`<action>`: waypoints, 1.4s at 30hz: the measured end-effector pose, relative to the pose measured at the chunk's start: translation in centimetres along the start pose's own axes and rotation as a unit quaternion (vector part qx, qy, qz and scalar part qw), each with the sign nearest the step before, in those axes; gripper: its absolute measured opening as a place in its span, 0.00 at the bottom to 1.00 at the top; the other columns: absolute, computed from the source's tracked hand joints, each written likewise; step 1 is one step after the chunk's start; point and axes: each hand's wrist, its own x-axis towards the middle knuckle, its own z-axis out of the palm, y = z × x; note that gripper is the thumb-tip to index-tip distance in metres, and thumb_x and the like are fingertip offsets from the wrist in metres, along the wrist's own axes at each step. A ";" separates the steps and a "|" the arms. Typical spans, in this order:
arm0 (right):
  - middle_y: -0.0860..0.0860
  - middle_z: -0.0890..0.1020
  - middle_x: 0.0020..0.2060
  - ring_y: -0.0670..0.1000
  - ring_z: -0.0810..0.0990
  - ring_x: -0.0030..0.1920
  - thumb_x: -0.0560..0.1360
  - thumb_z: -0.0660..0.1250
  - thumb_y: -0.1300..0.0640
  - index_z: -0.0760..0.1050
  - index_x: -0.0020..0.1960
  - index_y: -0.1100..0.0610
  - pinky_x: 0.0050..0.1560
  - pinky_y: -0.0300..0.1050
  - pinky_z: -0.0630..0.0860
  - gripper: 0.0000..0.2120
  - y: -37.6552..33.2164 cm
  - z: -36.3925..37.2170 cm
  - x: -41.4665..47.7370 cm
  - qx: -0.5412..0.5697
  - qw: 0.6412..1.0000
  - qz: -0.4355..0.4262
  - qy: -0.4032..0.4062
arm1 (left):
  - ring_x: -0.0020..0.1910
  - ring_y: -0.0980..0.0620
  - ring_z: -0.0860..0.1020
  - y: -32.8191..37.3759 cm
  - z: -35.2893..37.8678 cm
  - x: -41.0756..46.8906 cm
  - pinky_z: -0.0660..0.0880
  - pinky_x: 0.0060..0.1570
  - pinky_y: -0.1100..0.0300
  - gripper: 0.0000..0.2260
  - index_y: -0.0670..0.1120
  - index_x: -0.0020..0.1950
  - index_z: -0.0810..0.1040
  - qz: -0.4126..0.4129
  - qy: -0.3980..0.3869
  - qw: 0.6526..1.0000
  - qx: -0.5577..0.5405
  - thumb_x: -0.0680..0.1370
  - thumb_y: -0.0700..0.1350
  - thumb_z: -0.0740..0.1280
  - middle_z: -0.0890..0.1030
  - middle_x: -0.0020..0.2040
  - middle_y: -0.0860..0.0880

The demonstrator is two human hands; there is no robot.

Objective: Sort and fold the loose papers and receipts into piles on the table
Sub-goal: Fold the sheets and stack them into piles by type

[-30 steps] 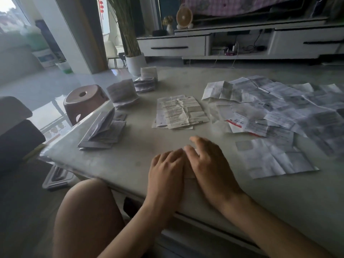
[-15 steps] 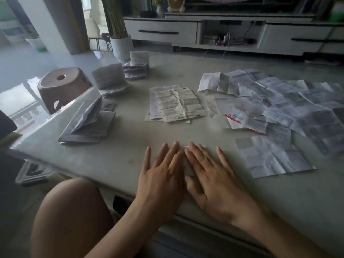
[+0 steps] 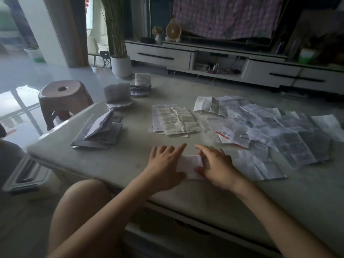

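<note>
folded paper [image 3: 189, 165] lies flat near the front edge of the table [image 3: 130, 161]. left hand [image 3: 164, 168] and right hand [image 3: 216, 167] press it with straight, ungripping fingers, hiding both sides; long axis unclear.

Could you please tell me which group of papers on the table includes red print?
The loose spread on the right: its receipt carries a red stripe; the others show none.

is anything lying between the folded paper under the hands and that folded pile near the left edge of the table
Nothing visible does. The left hand and right hand rest on the folded paper, and the table from it to the folded pile shows no other paper.
</note>
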 end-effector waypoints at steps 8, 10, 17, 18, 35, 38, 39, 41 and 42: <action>0.52 0.75 0.42 0.46 0.76 0.42 0.71 0.67 0.72 0.74 0.49 0.55 0.40 0.33 0.77 0.14 -2.4 -2.0 1.6 0.446 0.893 0.041 0.029 | 0.38 0.46 0.76 -2.8 -1.7 -0.3 0.77 0.43 0.49 0.08 0.46 0.35 0.75 -0.050 0.172 0.892 -0.415 0.71 0.41 0.72 0.76 0.35 0.48; 0.53 0.77 0.44 0.49 0.78 0.45 0.72 0.67 0.70 0.74 0.50 0.55 0.44 0.41 0.79 0.12 -4.6 -2.0 2.8 0.506 0.862 0.031 0.016 | 0.33 0.52 0.76 -4.7 -3.1 -1.4 0.79 0.37 0.50 0.11 0.45 0.33 0.73 -0.084 0.210 0.822 -0.523 0.73 0.36 0.70 0.75 0.31 0.51; 0.53 0.77 0.40 0.49 0.78 0.36 0.74 0.66 0.64 0.72 0.49 0.55 0.35 0.37 0.77 0.07 -14.2 0.4 8.0 0.501 0.863 -0.039 -0.057 | 0.33 0.53 0.77 -12.5 -8.4 -5.0 0.75 0.30 0.63 0.06 0.44 0.40 0.78 -0.133 0.359 0.724 -0.574 0.74 0.35 0.67 0.80 0.34 0.48; 0.53 0.77 0.40 0.48 0.78 0.34 0.75 0.66 0.64 0.72 0.50 0.55 0.34 0.36 0.76 0.06 -15.1 0.6 8.7 0.497 0.865 -0.046 -0.055 | 0.34 0.52 0.77 -13.4 -8.9 -5.3 0.76 0.32 0.61 0.05 0.43 0.41 0.78 -0.140 0.368 0.714 -0.579 0.75 0.34 0.66 0.80 0.35 0.47; 0.52 0.76 0.31 0.49 0.72 0.28 0.74 0.64 0.68 0.74 0.42 0.58 0.24 0.32 0.69 0.06 -9.5 3.3 12.3 0.402 0.909 0.052 0.100 | 0.62 0.41 0.67 -19.5 -3.3 2.2 0.62 0.56 0.52 0.11 0.47 0.52 0.82 -0.246 0.337 0.908 -0.026 0.74 0.37 0.64 0.76 0.61 0.45; 0.51 0.76 0.31 0.49 0.73 0.30 0.73 0.64 0.68 0.76 0.40 0.57 0.30 0.38 0.69 0.08 -7.4 2.2 12.2 0.367 0.920 0.052 0.131 | 0.57 0.39 0.73 -19.5 -4.5 1.9 0.68 0.53 0.49 0.09 0.45 0.49 0.83 -0.216 0.378 0.898 -0.060 0.74 0.38 0.65 0.81 0.53 0.43; 0.50 0.77 0.32 0.49 0.73 0.32 0.73 0.64 0.68 0.76 0.39 0.56 0.32 0.38 0.69 0.09 -6.9 1.8 12.2 0.348 0.925 0.051 0.145 | 0.56 0.39 0.75 -19.3 -4.9 1.8 0.70 0.53 0.49 0.09 0.44 0.49 0.83 -0.208 0.389 0.895 -0.074 0.75 0.39 0.64 0.82 0.52 0.43; 0.50 0.78 0.35 0.49 0.75 0.37 0.73 0.65 0.67 0.77 0.42 0.58 0.36 0.37 0.69 0.06 -5.9 1.2 12.1 0.276 0.942 0.043 0.185 | 0.53 0.39 0.77 -18.8 -5.8 1.7 0.71 0.53 0.49 0.12 0.43 0.47 0.83 -0.182 0.407 0.889 -0.103 0.74 0.43 0.60 0.83 0.48 0.43; 0.51 0.79 0.38 0.51 0.76 0.40 0.73 0.65 0.66 0.77 0.44 0.58 0.38 0.39 0.71 0.05 -5.4 1.0 12.0 0.216 0.953 0.038 0.207 | 0.52 0.39 0.77 -18.5 -6.2 1.6 0.71 0.53 0.49 0.13 0.43 0.46 0.83 -0.173 0.416 0.886 -0.112 0.73 0.44 0.59 0.83 0.47 0.43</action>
